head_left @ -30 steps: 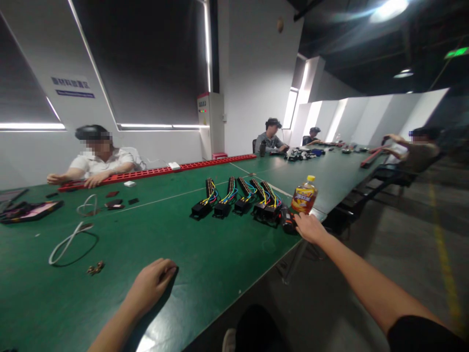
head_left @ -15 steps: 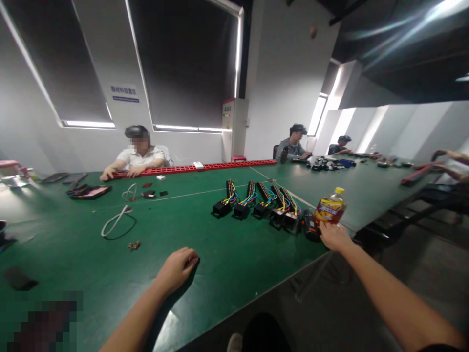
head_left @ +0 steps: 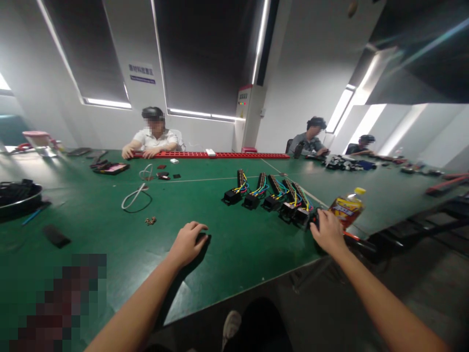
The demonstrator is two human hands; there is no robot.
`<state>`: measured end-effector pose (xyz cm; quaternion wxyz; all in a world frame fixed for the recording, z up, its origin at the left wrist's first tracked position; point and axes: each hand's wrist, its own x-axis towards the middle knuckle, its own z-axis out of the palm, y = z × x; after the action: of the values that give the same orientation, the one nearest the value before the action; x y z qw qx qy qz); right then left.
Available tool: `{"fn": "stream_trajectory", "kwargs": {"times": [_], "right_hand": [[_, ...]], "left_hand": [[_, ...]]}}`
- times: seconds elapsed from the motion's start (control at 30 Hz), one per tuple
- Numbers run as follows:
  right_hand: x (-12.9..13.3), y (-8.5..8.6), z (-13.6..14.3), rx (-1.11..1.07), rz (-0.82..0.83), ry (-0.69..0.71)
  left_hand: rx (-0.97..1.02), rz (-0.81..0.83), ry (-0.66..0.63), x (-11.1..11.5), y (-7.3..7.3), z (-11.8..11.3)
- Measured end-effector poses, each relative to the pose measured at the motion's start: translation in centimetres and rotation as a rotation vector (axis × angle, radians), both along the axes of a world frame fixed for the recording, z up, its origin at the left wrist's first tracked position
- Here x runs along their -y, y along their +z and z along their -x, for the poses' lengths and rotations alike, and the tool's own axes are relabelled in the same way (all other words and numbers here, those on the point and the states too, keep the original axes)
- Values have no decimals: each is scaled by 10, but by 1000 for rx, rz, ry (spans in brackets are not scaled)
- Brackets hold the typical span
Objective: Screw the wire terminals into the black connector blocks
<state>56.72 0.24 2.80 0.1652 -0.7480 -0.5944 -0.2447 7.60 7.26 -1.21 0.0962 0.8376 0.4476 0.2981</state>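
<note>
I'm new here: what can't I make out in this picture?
In the head view:
Dark thing: mostly covered by the right hand, so its shape and how it is gripped are unclear.
Bottle: lower left side hidden behind that hand.
Bowl: cut off by the left edge.
Brownish bits: too small to identify.
Dark red patch, lower left: pixelated.

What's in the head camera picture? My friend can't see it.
A person's right hand covers part of a black-and-red object beside a drink bottle. The left hand curves loosely at a green table holding five black boxes with coloured wires.
</note>
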Motion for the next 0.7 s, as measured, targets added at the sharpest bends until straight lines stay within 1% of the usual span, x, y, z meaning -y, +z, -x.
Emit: {"fn": "stream_trajectory", "kwargs": {"times": [0.07,0.13,0.23,0.3,0.37,0.4,0.47,0.5,0.6,0.7], "right_hand": [[-3,-11,31,-36,-1,150],[-3,-28,64,-79,18,271],[4,-52,108,-138,60,383],[9,-61,127,-167,86,416],[13,-62,136,-197,94,414],[14,-61,138,-213,93,405],[15,-58,138,-239,92,389],[15,-56,137,-249,94,386],[16,-52,136,-268,97,378],[17,-50,137,-283,100,363]], "left_hand": [[-14,-9,20,0,-1,0],[-33,-11,18,1,-2,2],[-95,-29,22,4,-2,0],[-181,-66,43,5,0,-8],[-282,-112,31,3,5,-27],[-325,-131,-11,0,8,-39],[-367,-153,-80,-12,16,-70],[-361,-158,-77,-20,20,-86],[-315,-170,5,-54,32,-132],[-244,-174,124,-90,35,-167]]}}
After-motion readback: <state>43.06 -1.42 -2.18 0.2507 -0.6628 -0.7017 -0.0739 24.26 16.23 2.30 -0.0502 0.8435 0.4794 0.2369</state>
